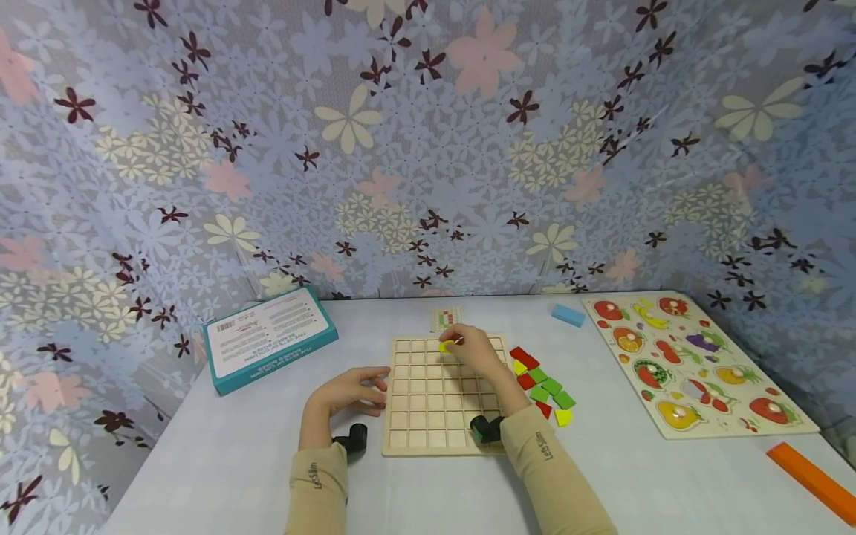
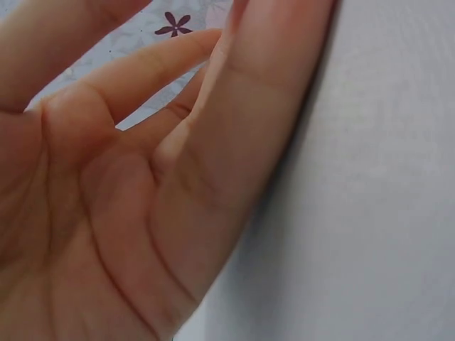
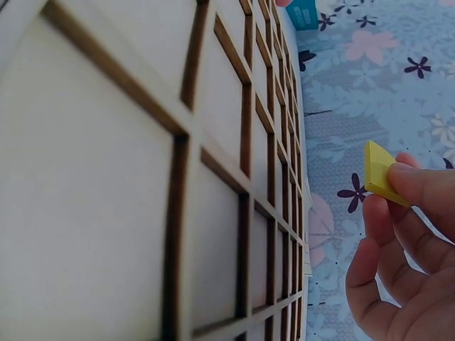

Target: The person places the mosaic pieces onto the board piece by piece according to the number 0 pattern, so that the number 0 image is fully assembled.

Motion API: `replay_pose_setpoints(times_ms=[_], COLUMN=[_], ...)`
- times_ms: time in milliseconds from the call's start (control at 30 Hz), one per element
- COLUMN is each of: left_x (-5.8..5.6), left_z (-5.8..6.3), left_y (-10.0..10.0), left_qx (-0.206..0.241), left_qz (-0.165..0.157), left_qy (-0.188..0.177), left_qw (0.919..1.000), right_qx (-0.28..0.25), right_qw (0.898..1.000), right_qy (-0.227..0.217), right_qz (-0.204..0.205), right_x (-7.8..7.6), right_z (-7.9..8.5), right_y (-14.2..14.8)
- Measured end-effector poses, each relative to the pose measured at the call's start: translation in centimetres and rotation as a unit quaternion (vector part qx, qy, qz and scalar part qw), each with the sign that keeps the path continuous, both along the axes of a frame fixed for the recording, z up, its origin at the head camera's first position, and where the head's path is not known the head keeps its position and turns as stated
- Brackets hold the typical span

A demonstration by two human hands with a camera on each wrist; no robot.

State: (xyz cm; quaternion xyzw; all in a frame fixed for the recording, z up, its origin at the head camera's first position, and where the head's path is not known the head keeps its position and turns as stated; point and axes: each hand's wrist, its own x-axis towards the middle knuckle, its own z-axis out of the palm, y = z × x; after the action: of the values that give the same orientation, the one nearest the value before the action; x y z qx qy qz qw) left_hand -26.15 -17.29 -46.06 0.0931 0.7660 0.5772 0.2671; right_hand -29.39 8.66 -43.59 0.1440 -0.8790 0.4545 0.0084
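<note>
My right hand (image 1: 470, 349) pinches a yellow square tile (image 3: 380, 174) between thumb and fingers, over the far side of a wooden grid board (image 1: 417, 420). In the right wrist view the tile stands apart from the board's cells. My left hand (image 1: 351, 390) rests on the table beside the board's left edge, fingers loosely bent and holding nothing; its palm and fingers (image 2: 220, 135) fill much of the left wrist view. Right of the board lie several loose tiles in red, green (image 1: 564, 400) and yellow. Behind the board is a small pattern card (image 1: 441, 318) with coloured squares.
A teal and white box (image 1: 270, 338) lies at the back left. To the right are a blue block (image 1: 568, 315), a wooden fruit puzzle board (image 1: 652, 401) and an orange bar (image 1: 812, 483). A flowered cloth (image 1: 428, 148) hangs behind the table.
</note>
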Motion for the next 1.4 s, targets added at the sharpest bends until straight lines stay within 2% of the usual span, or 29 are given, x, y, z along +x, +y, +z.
replay_pose_setpoints(times_ms=[333, 500, 933, 1233, 1400], left_x=[0.0, 0.0, -0.1, 0.0, -0.1], left_z=[0.0, -0.1, -0.1, 0.0, 0.0], left_y=[0.0, 0.0, -0.1, 0.0, 0.0], left_qx=[0.010, 0.013, 0.008, 0.015, 0.017], left_qz=[-0.009, -0.009, -0.009, -0.008, -0.010], left_qy=[-0.006, -0.009, -0.009, -0.015, -0.015], left_qw=[0.9999, 0.9998, 0.9999, 0.9997, 0.9997], right_qx=[0.026, 0.023, 0.047, 0.073, 0.099], right_qw=[1.000, 1.000, 0.997, 0.993, 0.990], right_qy=[0.005, -0.011, -0.036, -0.039, -0.037], right_qz=[0.003, 0.008, 0.047, 0.082, 0.088], right_x=[-0.7, -0.8, -1.7, -2.4, -2.8], right_z=[-0.8, -0.7, -0.8, -0.8, -0.9], right_y=[-0.5, -0.8, -1.3, -1.8, -1.9])
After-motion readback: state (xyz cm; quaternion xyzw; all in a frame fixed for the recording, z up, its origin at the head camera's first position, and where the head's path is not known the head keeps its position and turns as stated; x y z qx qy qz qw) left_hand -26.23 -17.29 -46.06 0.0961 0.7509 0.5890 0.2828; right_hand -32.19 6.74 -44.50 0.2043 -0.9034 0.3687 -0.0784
